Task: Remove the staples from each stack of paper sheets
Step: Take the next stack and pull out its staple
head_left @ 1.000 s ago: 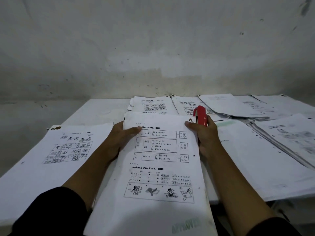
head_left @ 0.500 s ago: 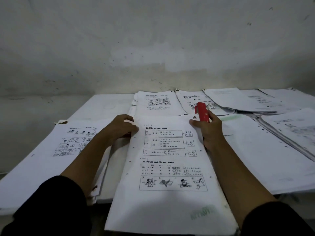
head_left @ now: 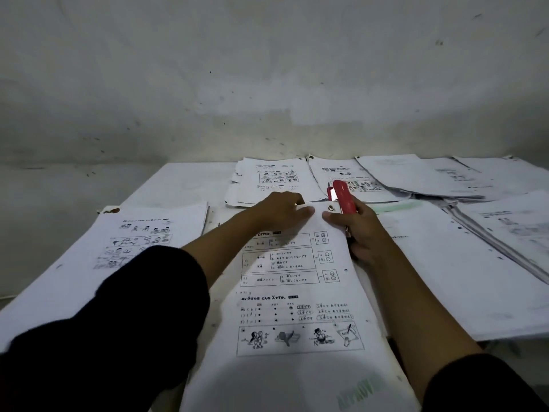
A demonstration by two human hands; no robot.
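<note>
Stapled worksheet stack (head_left: 300,295) lying in the middle of the white worktop (head_left: 178,185), near edge hanging toward the viewer. Left hand (head_left: 280,211) resting on the stack's far left corner, fingers (head_left: 304,212) stretched nearly flat along the far edge, gripping nothing. Right hand (head_left: 361,230) at the far right corner, fingers curled round a red staple remover (head_left: 344,197) pointing up and away, thumb pressing the sheet beside a dark mark at the corner. More paper stacks: one at left (head_left: 118,248), several along the far side (head_left: 273,179), others at right (head_left: 445,263)
</note>
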